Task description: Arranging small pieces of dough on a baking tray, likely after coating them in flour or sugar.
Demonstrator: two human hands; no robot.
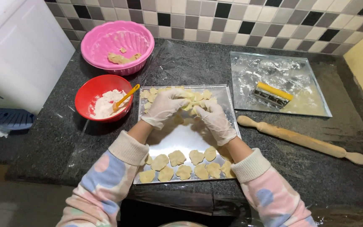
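Hands in white gloves meet over tray [185,141] on desk [47,143]: left hand [163,107] & right hand [214,120], fingers pinching dough piece [191,107] above far row. More cutouts [181,166] sit along tray's near edge; red bowl [99,98] w/ flour just left, rolling pin [301,140] to right.

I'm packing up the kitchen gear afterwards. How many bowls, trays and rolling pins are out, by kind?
Bowls: 2, pink bowl and red bowl
Metal trays: 2, baking tray and floured tray
Rolling pin: 1
Total: 5

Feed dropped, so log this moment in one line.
left hand: on dough pieces | right hand: same | baking tray: rows both ends
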